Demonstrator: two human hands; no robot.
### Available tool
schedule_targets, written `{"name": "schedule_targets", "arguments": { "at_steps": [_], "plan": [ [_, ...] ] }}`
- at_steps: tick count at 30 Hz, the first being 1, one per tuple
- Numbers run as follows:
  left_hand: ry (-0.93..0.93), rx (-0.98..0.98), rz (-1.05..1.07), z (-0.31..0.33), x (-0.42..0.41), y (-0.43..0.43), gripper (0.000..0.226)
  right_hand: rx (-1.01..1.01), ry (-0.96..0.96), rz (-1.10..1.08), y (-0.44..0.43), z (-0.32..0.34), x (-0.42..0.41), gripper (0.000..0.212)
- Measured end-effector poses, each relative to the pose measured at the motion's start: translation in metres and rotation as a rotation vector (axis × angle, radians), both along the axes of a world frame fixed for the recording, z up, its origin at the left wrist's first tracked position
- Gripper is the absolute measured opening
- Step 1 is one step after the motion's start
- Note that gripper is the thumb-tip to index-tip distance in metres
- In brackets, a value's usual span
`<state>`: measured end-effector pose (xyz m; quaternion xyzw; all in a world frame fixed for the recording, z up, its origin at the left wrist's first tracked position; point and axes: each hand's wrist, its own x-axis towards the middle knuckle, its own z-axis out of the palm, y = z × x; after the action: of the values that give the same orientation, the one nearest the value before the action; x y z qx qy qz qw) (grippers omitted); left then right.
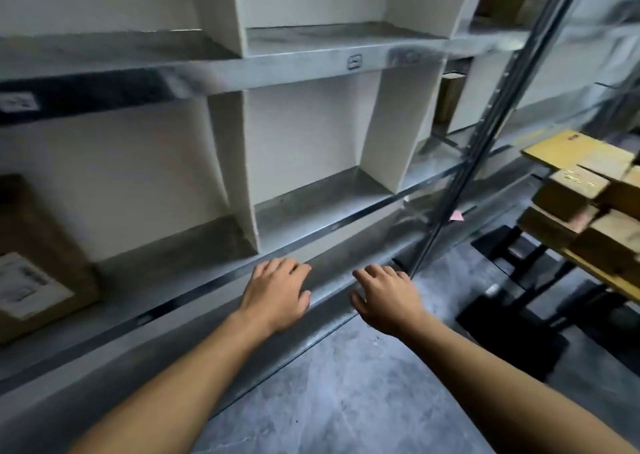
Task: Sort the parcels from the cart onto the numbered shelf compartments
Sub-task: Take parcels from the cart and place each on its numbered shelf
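A metal shelf unit [298, 67] with white dividers fills the view. My left hand [277, 290] and my right hand [384, 297] reach side by side towards the front edge of the lower shelf, fingers relaxed, holding nothing. A brown parcel with a white label [38, 263] stands in the far-left lower compartment. Several brown cardboard parcels [585, 190] are piled on a cart at the right. The compartments in front of my hands hold nothing.
A metal upright post [485, 134] of the shelf rises to the right of my right hand. More brown parcels [450, 96] sit in compartments beyond it. The cart's black frame [512, 301] stands on the grey floor at right.
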<state>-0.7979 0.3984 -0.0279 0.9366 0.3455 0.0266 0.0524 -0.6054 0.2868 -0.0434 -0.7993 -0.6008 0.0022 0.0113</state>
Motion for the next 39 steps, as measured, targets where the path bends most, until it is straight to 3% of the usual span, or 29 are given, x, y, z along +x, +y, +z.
{"name": "schedule_targets", "arguments": {
  "at_steps": [9, 19, 39],
  "plan": [
    [-0.068, 0.007, -0.3, 0.013, 0.208, -0.08, 0.048, 0.026, -0.037, -0.351, -0.14, 0.011, 0.163, 0.039],
    [-0.034, 0.079, -0.565, 0.014, 0.357, -0.119, 0.049, 0.041, -0.002, -0.644, -0.221, 0.014, 0.259, 0.039],
    [-0.086, 0.095, -0.753, 0.028, 0.676, -0.043, 0.047, 0.089, 0.005, -0.879, -0.146, 0.027, 0.528, 0.045]
  ]
}}
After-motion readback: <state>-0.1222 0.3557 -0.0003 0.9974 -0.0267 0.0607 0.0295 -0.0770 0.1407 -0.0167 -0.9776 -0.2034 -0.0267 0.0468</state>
